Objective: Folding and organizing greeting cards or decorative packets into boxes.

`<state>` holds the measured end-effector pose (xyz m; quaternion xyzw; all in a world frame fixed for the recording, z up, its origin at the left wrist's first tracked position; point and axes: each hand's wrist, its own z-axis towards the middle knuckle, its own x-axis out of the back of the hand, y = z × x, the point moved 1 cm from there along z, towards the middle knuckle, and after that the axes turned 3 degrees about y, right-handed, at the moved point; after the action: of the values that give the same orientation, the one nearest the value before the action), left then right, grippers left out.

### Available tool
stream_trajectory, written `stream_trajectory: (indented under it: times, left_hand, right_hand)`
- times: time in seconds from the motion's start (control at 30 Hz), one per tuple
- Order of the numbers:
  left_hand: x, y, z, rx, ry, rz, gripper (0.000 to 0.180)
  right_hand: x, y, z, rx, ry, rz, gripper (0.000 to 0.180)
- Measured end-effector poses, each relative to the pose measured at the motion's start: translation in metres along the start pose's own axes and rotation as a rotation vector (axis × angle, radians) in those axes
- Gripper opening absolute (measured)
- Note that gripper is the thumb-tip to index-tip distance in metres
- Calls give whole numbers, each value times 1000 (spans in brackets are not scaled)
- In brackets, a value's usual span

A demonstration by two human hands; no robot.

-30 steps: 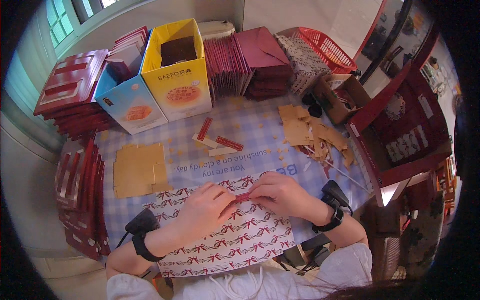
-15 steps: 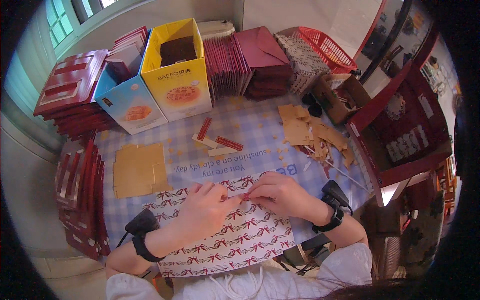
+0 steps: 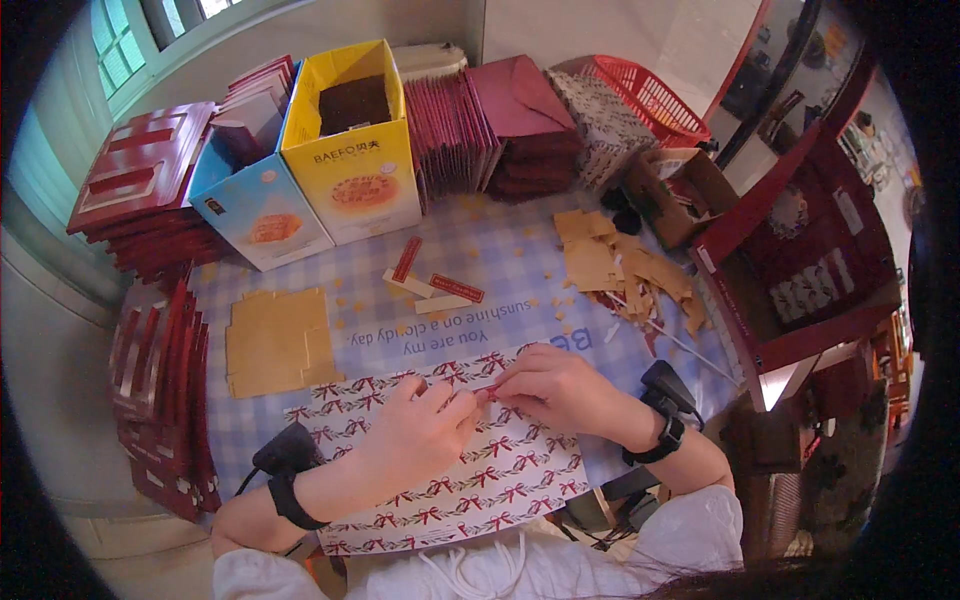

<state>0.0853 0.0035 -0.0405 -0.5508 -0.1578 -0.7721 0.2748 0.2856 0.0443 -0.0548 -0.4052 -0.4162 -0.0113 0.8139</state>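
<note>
A white sheet [image 3: 500, 490] printed with rows of red bows and green sprigs lies in front of me on the checked tablecloth. Over its upper half, my left hand [image 3: 425, 430] and my right hand [image 3: 560, 392] meet with fingertips pinched together. Between them shows a small reddish bit, mostly covered by the fingers; its kind is unclear. Beyond the sheet lie two narrow red labels, one slanting upright [image 3: 407, 260] and one nearly level [image 3: 457, 289], beside pale strips [image 3: 448, 302].
A tan cardboard piece [image 3: 280, 342] lies left; tan scraps [image 3: 630, 265] are heaped right. Behind stand a blue box [image 3: 265, 215], a yellow box [image 3: 360, 190], dark red envelopes [image 3: 525, 110] and a red basket [image 3: 655, 100]. An open dark red box [image 3: 800, 250] stands far right.
The left hand has turned slightly and its fingers have drawn closer over the small piece. A pale strip seen between the hands earlier is now mostly hidden. The right hand has barely moved.
</note>
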Motion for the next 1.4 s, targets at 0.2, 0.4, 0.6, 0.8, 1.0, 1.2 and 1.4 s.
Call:
stream_trajectory:
  times: [0.2,0.4,0.6,0.8,1.0,1.2,1.4]
  left_hand:
    - [5,-4,0,3,-61,-52,22]
    - [16,-21,-7,261,-57,-186,34]
    - [27,-42,-17,433,-291,-196,50]
    - [30,-51,-22,483,-278,-388,47]
    - [44,-61,-21,644,-228,-791,30]
    - [86,-65,-18,635,-65,-774,26]
    - [122,-82,-19,563,151,-727,26]
  right_hand:
    - [3,-2,1,11,9,-14,12]
    - [6,-1,1,-88,14,-42,24]
    - [7,0,2,-129,-43,-79,23]
    - [12,-14,9,-110,4,-60,22]
    - [21,-30,12,-230,139,191,36]
    - [34,-61,41,-412,115,657,50]
    - [40,-75,71,-284,170,691,36]
